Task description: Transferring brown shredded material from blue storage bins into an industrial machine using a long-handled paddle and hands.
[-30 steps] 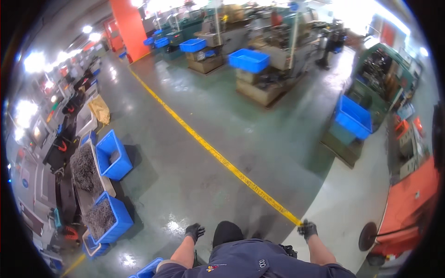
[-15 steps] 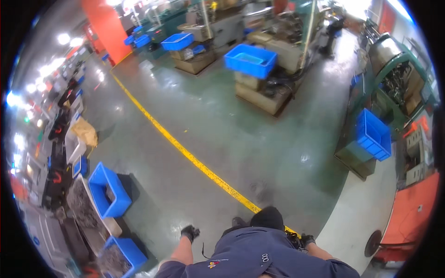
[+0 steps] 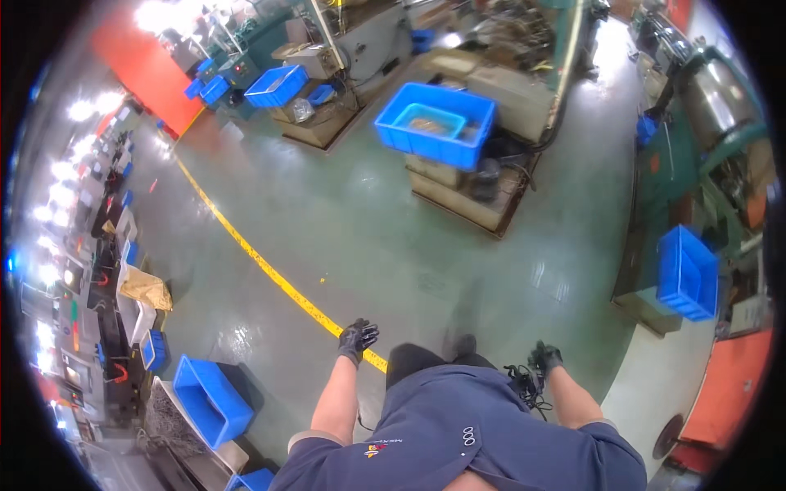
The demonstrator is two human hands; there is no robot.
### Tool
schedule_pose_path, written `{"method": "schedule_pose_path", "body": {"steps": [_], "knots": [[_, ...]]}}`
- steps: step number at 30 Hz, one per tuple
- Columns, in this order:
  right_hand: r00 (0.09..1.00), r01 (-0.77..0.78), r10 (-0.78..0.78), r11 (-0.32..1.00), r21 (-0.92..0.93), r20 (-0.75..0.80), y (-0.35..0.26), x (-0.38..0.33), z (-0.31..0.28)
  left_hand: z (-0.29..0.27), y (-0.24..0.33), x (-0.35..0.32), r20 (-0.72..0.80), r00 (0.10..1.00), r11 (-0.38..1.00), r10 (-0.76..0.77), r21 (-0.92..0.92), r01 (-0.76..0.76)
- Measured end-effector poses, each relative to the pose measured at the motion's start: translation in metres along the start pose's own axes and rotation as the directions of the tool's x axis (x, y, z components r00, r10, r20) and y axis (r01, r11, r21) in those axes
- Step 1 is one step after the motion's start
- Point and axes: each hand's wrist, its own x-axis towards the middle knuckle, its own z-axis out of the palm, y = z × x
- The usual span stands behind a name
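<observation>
Those cables (image 3: 525, 380) at half past four, beside the right hand (image 3: 544, 358), look light and bendy, easiest held by the bunched middle; whether its fingers grip or touch them, I can't tell. The left hand (image 3: 358, 338), near half past six, is empty, fingers apart, now over the yellow line (image 3: 278, 281); half a second ago it hung clear of it

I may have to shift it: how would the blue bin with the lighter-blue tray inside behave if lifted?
Probably fairly stiff: the blue bin has straight, moulded-looking walls. The lighter-blue tray sits inside with space beside it, so might slide if tilted.
</observation>
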Motion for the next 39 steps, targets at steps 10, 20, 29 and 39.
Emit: {"method": "schedule_pose_path", "body": {"steps": [10,20,29,39], "knots": [[0.979,0.186,-0.160,0.957,0.224,-0.129,-0.288,0.063,0.203,-0.027,0.125,0.204,-0.208,0.923,0.944,-0.324,-0.134,0.301],[0.957,-0.078,0.184,0.909,0.410,-0.225,-0.361,0.141,0.250,0.151,0.365,0.414,0.208,0.945,0.968,-0.252,0.049,0.248],[0.909,0.310,-0.374,0.902,-0.301,-0.184,-0.700,0.296,0.343,0.344,0.434,0.534,0.165,0.938,0.951,-0.304,-0.006,0.310],[0.754,0.412,-0.505,0.862,-0.296,-0.420,-0.649,0.360,0.315,0.364,0.401,0.562,-0.149,0.963,0.974,-0.224,0.009,0.228]]}}
